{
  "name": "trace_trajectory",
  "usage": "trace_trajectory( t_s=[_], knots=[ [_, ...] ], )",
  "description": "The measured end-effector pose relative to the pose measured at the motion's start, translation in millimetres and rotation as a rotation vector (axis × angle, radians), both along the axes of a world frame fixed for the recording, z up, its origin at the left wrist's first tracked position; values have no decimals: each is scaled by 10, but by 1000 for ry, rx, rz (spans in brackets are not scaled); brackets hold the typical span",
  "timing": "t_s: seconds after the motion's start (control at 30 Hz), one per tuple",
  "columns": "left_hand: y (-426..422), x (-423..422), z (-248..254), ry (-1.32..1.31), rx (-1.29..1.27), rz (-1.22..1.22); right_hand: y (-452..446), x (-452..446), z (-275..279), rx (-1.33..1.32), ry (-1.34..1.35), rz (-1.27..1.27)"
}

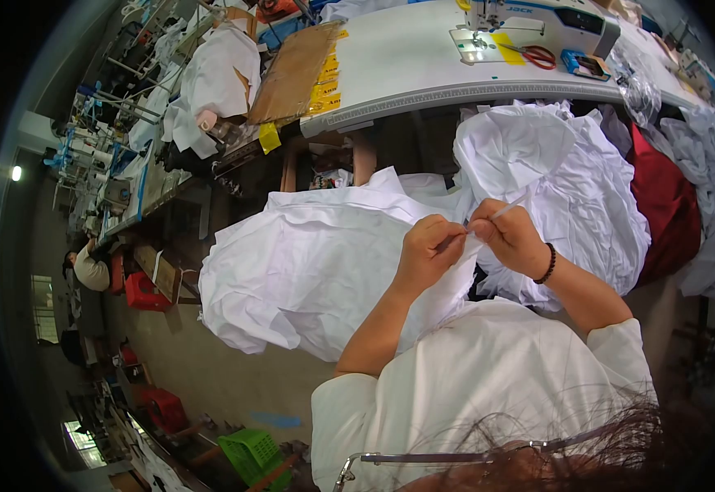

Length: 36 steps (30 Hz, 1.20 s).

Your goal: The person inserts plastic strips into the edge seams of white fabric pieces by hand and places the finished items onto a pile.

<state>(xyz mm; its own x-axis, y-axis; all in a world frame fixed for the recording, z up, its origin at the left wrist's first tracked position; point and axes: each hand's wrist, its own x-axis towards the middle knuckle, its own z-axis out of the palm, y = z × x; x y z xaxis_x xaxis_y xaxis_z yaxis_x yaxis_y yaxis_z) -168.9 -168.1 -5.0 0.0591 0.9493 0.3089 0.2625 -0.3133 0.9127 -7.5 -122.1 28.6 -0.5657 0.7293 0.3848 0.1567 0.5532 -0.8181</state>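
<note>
My left hand (433,250) is closed in a pinch, its fingertips meeting those of my right hand (509,238). Between them is a narrow white strip (511,205), whose end sticks out past my right thumb. My right hand is closed on it too, with a dark beaded bracelet (547,264) at the wrist. White fabric (308,254) spreads over my lap, below and left of my hands. A crumpled heap of white cloth (595,205) lies just right of them. The part of the strip inside my fingers is hidden.
Ahead stands a white sewing table (398,66) with a sewing machine (550,18), red-handled scissors (537,56) and a blue box (585,65). Red cloth (660,205) hangs at right. A green crate (252,457) sits on the floor; another person (91,269) is far left.
</note>
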Motion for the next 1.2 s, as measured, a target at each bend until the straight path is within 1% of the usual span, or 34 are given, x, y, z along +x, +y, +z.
trace_trajectory(
  t_s=[0.13,0.2,0.23,0.27,0.3,0.37,0.43,0.47,0.5,0.57,0.6,0.7,0.93,1.2],
  knots=[
    [11,-23,-20,4,7,-22,1,12,-29,-19,-11,10],
    [14,-22,-34,12,23,-45,27,16,-37,38,52,-104],
    [5,-12,-32,-50,-42,-19,35,35,-32,1,103,-127],
    [0,-7,-31,-111,-107,7,39,48,-48,-143,191,-121],
    [4,-13,-38,-111,-106,8,45,58,-78,-287,279,-114],
    [23,-28,-55,-151,-143,41,97,62,-188,-318,284,-114],
    [37,-42,-36,-153,-143,44,131,52,-282,-317,222,-14],
    [40,-49,-30,-155,-146,47,75,38,-262,-511,199,-11],
    [45,-54,-34,-155,-146,46,55,42,-276,-511,199,-12],
    [55,-67,-53,-131,-152,51,38,45,-361,-872,219,92],
    [57,-71,-60,-131,-153,51,41,25,-465,-860,345,114],
    [59,-80,-66,-111,-145,53,0,2,-485,-908,413,69],
    [57,-78,-47,-122,-146,45,-32,7,-436,-950,450,34],
    [52,-81,-64,-77,-145,55,-54,7,-458,-855,447,3]
  ],
)
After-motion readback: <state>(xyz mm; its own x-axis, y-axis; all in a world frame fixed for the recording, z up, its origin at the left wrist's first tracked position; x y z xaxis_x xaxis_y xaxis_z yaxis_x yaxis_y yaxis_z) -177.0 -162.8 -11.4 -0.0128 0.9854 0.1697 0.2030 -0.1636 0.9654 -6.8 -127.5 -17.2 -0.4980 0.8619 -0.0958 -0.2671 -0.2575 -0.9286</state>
